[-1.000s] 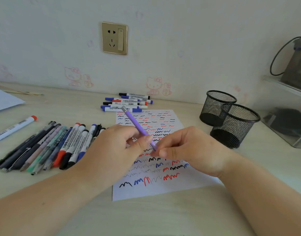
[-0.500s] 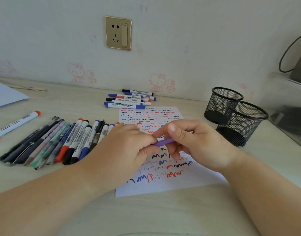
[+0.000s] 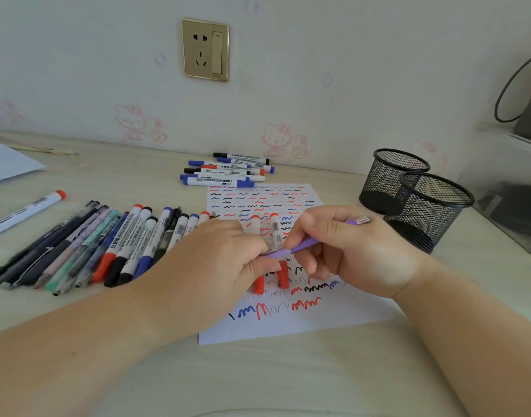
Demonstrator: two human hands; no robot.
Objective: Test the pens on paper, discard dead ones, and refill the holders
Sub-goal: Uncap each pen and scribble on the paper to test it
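Now the right hand (image 3: 348,251) holds the purple pen (image 3: 306,243) over the test paper (image 3: 288,326), and the left hand (image 3: 228,266) pinches its cap (image 3: 277,253). A sudden pull could knock the red markers (image 3: 283,273) below.

Pale wall (image 3: 318,55), pink cartoon-cat stickers (image 3: 276,139), gold socket plate (image 3: 205,50), light wood-grain desk (image 3: 288,380).
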